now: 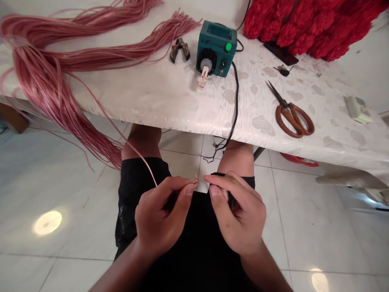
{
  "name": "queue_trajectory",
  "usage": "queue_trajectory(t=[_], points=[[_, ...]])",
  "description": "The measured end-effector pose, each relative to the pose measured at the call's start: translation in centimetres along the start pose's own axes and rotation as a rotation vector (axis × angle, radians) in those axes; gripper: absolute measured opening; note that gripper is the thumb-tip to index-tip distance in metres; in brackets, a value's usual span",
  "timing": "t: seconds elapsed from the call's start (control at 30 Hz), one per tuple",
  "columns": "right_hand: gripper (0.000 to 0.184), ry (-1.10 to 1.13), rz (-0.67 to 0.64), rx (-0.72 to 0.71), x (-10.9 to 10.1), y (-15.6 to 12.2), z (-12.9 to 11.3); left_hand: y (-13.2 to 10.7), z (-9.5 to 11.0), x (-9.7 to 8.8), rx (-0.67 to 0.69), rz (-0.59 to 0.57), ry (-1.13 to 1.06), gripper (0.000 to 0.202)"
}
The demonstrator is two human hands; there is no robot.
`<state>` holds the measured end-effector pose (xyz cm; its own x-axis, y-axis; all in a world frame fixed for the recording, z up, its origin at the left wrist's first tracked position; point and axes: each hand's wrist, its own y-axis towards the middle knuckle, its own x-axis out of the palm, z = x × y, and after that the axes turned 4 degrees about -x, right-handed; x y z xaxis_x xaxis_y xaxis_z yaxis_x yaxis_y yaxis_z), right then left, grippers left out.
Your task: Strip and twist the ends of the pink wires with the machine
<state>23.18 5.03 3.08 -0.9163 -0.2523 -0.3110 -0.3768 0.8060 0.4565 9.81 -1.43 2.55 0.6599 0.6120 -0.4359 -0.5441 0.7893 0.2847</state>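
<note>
My left hand (164, 213) is closed in a pinch near my lap, with the end of a thin pink wire (133, 149) between thumb and forefinger. A short reddish tip with fine pale strands shows past those fingertips. Just to the right, my right hand (238, 211) has its thumb and forefinger drawn together, its forefinger pointing at the wire's tip. Whatever it pinches, if anything, is too small to make out. The pinched wire trails up and left to a large bundle of pink wires (57, 87), draped over the table edge.
On the table (170, 101) stand a green motor box (217, 50) with a pale clip in front, cutting pliers (180, 50), brown-handled scissors (293, 115), a dark phone (281, 53) and a small pale box (358, 108). Red fabric flowers (313, 26) fill the back right. A black cable (236, 101) hangs over the edge.
</note>
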Motion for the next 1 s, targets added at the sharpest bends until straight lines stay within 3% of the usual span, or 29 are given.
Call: queue_trajectory(t=[0.3, 0.77, 1.0], points=[[0.030, 0.070, -0.021, -0.003, -0.20, -0.12, -0.21, -0.06, 0.11, -0.01, -0.001, -0.017, 0.000, 0.015], [0.026, 0.280, -0.046, 0.191, -0.43, -0.01, -0.23, 0.16, -0.10, -0.16, 0.083, -0.035, 0.026, 0.013], [0.026, 0.354, -0.077, 0.219, -0.38, 0.06, -0.11, 0.27, -0.09, -0.18, 0.097, -0.064, 0.002, 0.014]])
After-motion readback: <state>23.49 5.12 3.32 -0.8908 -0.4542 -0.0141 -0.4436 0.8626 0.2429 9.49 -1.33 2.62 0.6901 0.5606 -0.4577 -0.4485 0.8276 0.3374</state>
